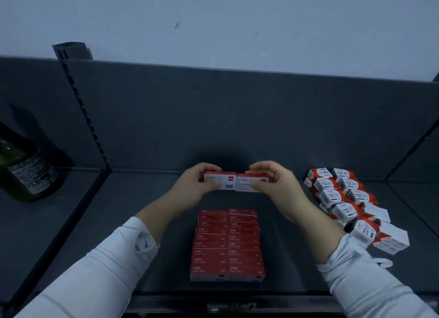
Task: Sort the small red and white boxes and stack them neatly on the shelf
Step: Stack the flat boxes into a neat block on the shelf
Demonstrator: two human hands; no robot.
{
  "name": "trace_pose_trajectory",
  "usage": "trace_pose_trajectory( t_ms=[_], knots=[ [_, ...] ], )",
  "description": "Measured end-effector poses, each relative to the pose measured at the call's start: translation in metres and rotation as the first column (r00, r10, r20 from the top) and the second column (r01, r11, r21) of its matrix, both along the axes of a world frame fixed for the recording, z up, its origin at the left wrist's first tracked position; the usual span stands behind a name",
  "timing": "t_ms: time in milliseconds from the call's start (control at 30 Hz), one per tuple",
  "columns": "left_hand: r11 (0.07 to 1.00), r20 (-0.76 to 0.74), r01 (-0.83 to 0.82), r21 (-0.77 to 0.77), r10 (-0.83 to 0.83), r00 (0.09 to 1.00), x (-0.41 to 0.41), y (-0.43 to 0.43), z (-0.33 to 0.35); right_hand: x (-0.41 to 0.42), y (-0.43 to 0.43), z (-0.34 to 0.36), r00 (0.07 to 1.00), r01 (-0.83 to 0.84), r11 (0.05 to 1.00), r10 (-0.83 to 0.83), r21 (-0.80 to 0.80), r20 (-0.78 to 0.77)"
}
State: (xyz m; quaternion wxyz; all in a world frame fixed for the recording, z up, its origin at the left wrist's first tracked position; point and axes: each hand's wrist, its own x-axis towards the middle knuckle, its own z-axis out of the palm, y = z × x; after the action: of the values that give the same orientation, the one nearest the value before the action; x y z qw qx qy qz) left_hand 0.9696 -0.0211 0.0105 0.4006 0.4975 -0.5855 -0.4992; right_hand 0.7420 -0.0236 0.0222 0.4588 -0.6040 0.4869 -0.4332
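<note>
Above the dark shelf (147, 222), my left hand (193, 187) grips a small red and white box (222, 181), thumb below and fingers over its top. My right hand (273, 182) grips a second such box (248, 183), which touches the first end to end. Below them, two neat columns of several red boxes (226, 245) lie flat on the shelf, running from mid shelf to the front edge.
A looser group of several red and white cube boxes (349, 203) sits at the right of the shelf. A dark green bottle (21, 170) stands on the neighbouring shelf at the left, beyond a slotted upright (83, 108). The shelf's back panel (237, 115) rises behind.
</note>
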Motion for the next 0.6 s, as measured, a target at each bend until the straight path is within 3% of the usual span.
trace_pose_trajectory(
  t_ms=[267, 600],
  knots=[
    [0.994, 0.072, -0.019, 0.11, 0.011, 0.997, -0.002, -0.001, -0.038, 0.01, -0.004, -0.045, 0.997, 0.06, 0.995, -0.055, 0.077, -0.058],
    [0.985, 0.209, 0.049, 0.167, -0.084, 0.974, 0.002, 0.002, -0.059, 0.013, 0.001, -0.074, 0.994, 0.004, 0.983, 0.017, 0.183, -0.11]
  ],
)
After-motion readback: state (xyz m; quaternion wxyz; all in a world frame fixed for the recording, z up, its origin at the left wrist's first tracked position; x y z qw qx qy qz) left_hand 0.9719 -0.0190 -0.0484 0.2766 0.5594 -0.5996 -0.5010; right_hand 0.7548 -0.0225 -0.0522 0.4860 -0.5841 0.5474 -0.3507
